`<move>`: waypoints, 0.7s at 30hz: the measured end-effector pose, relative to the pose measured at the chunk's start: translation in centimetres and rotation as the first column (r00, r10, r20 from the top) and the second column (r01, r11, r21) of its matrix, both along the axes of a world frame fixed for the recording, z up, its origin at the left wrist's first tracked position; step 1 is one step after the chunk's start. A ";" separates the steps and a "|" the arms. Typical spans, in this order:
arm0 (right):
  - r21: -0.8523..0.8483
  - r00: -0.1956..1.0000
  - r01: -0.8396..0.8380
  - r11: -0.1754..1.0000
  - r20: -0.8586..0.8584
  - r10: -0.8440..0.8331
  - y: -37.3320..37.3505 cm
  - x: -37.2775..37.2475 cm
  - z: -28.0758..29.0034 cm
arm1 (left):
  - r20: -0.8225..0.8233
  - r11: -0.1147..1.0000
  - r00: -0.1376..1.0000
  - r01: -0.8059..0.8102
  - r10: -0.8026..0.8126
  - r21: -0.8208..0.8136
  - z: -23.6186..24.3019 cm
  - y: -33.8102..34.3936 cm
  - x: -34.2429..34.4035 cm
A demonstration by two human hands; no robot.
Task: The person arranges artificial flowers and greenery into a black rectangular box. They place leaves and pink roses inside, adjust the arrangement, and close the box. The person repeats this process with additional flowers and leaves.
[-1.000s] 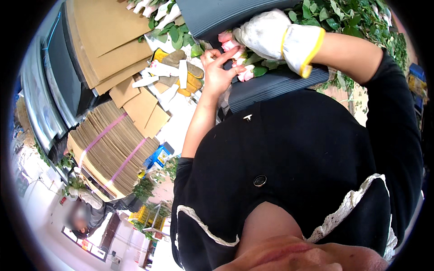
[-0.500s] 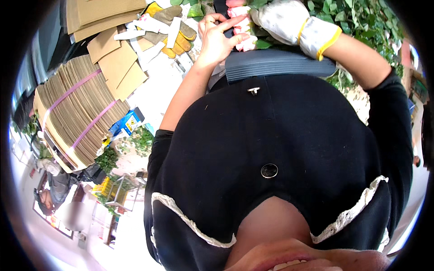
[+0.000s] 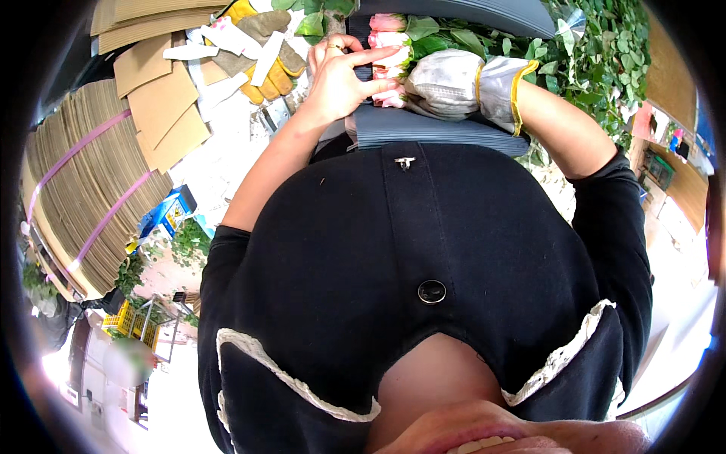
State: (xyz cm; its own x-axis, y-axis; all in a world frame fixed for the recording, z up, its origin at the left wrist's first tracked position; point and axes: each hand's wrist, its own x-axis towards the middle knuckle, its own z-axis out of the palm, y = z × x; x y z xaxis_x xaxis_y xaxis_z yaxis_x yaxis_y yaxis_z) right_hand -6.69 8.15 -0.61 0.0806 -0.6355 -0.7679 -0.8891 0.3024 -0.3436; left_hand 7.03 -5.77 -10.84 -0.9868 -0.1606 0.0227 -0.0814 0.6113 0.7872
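A row of pink roses (image 3: 389,39) lies at the top middle, heads to the left and leafy stems to the right, between dark ribbed boards (image 3: 435,130). My left hand (image 3: 338,82), bare with a ring, rests at the flower heads. Its fingers are apart, with the index finger and thumb touching the petals from the left. My right hand (image 3: 446,85), in a grey-white glove with a yellow edge, is curled just behind the nearest rose head, closed at its stem. The glove hides its fingertips and that stem.
Upper left, work gloves (image 3: 274,72) and white strips (image 3: 266,59) lie beside cardboard pieces (image 3: 162,98). A strapped cardboard stack (image 3: 83,181) stands left, with a blue box (image 3: 168,212) next to it. Dense green foliage (image 3: 605,76) fills the upper right.
The gloved right hand has come down and nearer, to the closest rose head. More of the rose row and a far ribbed board now show. The whole view has shifted.
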 end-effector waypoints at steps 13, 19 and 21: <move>-0.727 0.989 0.020 0.686 -0.087 -0.121 3.1 0.5 -3.9 | -0.048 0.999 0.998 -0.034 0.035 0.026 -0.7 0.3 0.5; -0.698 0.952 -0.142 0.702 -0.290 -0.096 2.1 1.5 -1.8 | -0.009 0.999 1.000 0.013 -0.013 -0.034 0.0 -0.4 0.3; -0.565 0.959 -0.149 0.811 -0.282 -0.020 1.5 0.9 -0.5 | 0.015 1.000 1.000 0.002 -0.001 -0.027 0.7 -0.3 0.0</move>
